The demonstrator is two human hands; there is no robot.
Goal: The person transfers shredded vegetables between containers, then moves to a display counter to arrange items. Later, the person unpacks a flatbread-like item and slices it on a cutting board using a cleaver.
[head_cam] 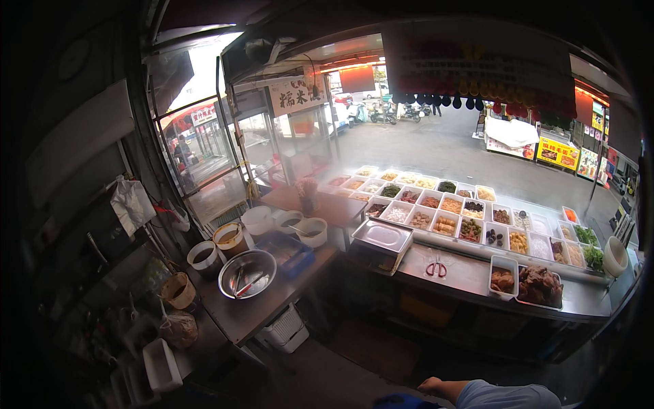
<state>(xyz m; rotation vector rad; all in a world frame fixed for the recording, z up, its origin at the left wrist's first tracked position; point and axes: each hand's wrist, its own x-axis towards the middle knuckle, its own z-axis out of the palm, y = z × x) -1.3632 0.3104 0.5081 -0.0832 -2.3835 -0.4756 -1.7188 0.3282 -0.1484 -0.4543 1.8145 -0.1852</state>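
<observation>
A bare forearm below a light-blue sleeve reaches in from the lower right, and I take it as my right arm. My right hand shows only in part at the lower edge, blurred and dark, so its fingers cannot be made out. A patch of blue cloth lies beside it. My left hand is out of view. Before me stands a metal counter with red-handled scissors, a steel tray, a white tub of browned meat and a tray of dark cooked meat.
Rows of white food tubs line the counter's far side. On the left table, a steel bowl holds a red-handled utensil near a blue basket and several sauce tubs. A white crate sits below. Steam blurs the middle.
</observation>
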